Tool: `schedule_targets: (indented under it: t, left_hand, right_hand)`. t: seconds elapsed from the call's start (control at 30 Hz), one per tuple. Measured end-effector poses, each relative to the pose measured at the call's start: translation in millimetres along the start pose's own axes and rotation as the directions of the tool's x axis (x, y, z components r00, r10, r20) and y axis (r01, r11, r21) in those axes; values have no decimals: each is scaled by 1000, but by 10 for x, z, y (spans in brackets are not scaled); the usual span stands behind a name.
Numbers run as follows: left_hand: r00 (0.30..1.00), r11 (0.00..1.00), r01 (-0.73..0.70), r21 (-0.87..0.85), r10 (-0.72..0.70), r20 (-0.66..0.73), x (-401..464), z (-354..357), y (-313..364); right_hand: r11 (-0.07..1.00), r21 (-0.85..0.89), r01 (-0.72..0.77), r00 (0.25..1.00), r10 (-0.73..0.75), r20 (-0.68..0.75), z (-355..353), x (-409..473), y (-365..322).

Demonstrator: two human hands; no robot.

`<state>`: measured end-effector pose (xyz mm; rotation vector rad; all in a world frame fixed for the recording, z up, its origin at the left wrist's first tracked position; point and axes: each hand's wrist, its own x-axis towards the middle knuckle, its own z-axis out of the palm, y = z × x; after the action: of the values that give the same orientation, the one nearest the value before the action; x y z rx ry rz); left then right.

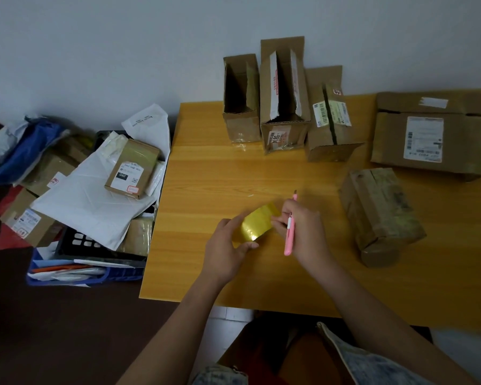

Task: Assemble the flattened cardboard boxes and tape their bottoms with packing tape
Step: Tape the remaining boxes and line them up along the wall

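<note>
- The left hand curls round the tape roll, thumb below and fingers over the far side, holding it just above the tabletop, probably so the free end can be drawn off.
- The right hand does two jobs: its fingertips pinch at the roll's right edge, apparently the tape's loose end, while a pink cutter lies clamped along the palm, its tip pointing away from the person. Keeping the cutter in hand likely saves picking it up again once a strip is pulled.
- The nearest box lies on its side to the right of the hands, well wrapped in old tape; it is within easy reach, apart from both hands.
- Three boxes stand in a row at the back edge against the wall: an open box, a taller box with torn white tape on its flaps, and a labelled box leaning beside it. They seem set aside, out of the working space.
- A flat box with a white label lies at the far right.
- Left of the tabletop, a heap of parcels and mailer bags fills crates on the floor.
- Judgement: the step in hand is freeing a length of tape; no box sits under the hands yet.
</note>
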<state>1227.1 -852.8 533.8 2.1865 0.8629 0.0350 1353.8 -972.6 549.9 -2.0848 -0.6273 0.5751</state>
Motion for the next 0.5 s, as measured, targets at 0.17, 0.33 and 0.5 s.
schedule_targets:
  t: [0.17, 0.33, 0.5]
  left_hand:
    - [1000, 1000, 0, 5, 0, -9, -38, 13, 2]
    - [1000, 1000, -8, 8, 8, -15, -57, 6, -8]
    - [1000, 1000, -14, -1, 14, -14, -67, 16, 7]
  right_hand:
    - [999, 26, 26, 999, -25, -37, 28, -65, 19]
    - [999, 13, 40, 998, -40, -39, 75, -79, 62]
    - [997, -44, 66, 997, -68, -38, 108, -105, 89]
